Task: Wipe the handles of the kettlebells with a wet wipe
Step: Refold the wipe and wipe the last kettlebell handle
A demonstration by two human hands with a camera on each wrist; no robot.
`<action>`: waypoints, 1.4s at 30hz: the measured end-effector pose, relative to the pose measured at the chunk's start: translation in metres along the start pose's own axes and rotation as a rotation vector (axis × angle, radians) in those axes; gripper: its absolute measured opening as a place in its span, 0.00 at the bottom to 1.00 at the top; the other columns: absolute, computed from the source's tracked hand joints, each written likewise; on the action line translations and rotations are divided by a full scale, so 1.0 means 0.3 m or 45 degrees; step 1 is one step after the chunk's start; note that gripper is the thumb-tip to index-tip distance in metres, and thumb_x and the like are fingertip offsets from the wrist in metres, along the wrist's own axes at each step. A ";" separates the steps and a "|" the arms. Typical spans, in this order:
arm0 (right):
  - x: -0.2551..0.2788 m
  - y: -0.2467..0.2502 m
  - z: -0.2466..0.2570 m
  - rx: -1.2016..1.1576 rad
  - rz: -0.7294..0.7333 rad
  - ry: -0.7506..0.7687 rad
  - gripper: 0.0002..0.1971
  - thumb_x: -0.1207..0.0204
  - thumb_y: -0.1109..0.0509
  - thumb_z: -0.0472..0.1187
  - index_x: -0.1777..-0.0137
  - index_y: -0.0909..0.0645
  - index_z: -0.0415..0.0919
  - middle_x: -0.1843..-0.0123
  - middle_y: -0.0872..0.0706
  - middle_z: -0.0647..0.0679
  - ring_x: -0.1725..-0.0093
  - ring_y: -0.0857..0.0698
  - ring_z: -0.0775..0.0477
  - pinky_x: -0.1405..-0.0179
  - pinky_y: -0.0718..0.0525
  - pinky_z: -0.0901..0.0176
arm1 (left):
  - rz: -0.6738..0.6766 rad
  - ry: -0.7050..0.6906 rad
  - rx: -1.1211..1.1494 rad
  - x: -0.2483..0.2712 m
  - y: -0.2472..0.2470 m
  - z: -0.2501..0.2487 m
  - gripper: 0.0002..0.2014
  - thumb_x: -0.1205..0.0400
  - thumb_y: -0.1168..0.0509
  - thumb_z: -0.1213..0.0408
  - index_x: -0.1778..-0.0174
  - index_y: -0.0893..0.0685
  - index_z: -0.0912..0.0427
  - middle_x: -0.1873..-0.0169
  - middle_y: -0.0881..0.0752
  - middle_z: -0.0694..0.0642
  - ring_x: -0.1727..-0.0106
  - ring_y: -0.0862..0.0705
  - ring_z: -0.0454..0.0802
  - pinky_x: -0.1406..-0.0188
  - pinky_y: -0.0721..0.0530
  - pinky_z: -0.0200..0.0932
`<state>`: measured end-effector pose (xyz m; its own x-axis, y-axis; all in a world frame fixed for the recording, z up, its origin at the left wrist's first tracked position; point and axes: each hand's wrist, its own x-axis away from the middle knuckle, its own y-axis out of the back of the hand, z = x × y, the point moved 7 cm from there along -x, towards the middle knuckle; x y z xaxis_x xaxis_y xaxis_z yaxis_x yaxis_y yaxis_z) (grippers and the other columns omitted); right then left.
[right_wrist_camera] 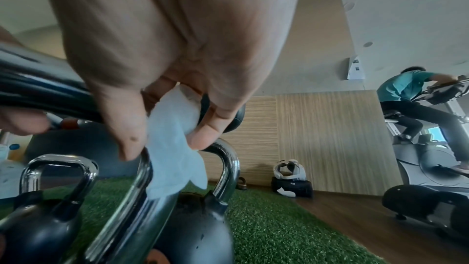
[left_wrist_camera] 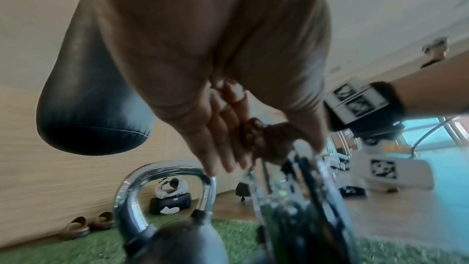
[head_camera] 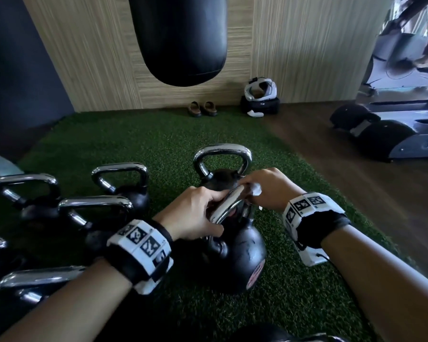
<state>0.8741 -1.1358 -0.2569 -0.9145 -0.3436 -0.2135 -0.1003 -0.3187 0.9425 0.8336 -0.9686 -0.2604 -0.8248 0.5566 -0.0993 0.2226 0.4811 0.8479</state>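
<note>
A black kettlebell [head_camera: 242, 250] with a chrome handle [head_camera: 226, 206] stands on the green turf [head_camera: 134, 144] in front of me. My left hand [head_camera: 198, 213] grips the handle's left side, thumb below and fingers over the top. My right hand [head_camera: 265, 188] pinches a white wet wipe [head_camera: 255, 189] against the handle's far right corner. In the right wrist view the wipe [right_wrist_camera: 175, 140] hangs between thumb and fingers over the chrome bar [right_wrist_camera: 132, 208]. A second kettlebell [head_camera: 221, 156] stands just behind. Several more kettlebells [head_camera: 119, 178] stand in rows at the left.
A black punching bag [head_camera: 181, 38] hangs ahead. Sandals [head_camera: 203, 108] and a black bag with a white headset [head_camera: 260, 99] lie by the wooden wall. An exercise machine [head_camera: 393, 107] stands on the wood floor at right, with a person [right_wrist_camera: 411, 91] riding it.
</note>
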 end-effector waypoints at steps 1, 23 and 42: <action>0.026 0.008 -0.011 -0.030 -0.014 -0.021 0.13 0.23 0.26 0.43 0.40 0.09 0.53 0.47 0.06 0.55 0.46 0.10 0.52 0.46 0.22 0.70 | 0.062 -0.016 -0.012 -0.017 0.005 0.017 0.38 0.32 0.19 0.62 0.23 0.19 0.38 0.40 0.12 0.31 0.41 0.14 0.27 0.44 0.20 0.21; 0.153 0.050 -0.082 0.087 0.318 -0.028 0.15 0.23 0.27 0.37 0.42 0.11 0.56 0.51 0.08 0.61 0.52 0.12 0.58 0.51 0.15 0.69 | 0.161 0.147 -0.117 -0.209 0.023 0.295 0.14 0.18 0.25 0.54 0.35 0.09 0.45 0.46 0.07 0.42 0.44 0.10 0.37 0.42 0.14 0.32; -0.316 0.073 -0.236 -0.410 -0.051 -0.248 0.19 0.24 0.21 0.32 0.39 0.08 0.55 0.54 0.11 0.66 0.62 0.19 0.81 0.64 0.26 0.85 | -0.297 -0.172 -0.577 -0.635 -0.332 0.492 0.47 0.24 0.38 0.32 0.16 0.29 0.63 0.17 0.26 0.62 0.16 0.28 0.60 0.20 0.31 0.61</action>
<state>0.9863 -1.1727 -0.2344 -0.9730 -0.1605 -0.1661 -0.0374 -0.6002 0.7990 1.0453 -1.0227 -0.4028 -0.7446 0.5664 -0.3531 -0.2306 0.2781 0.9325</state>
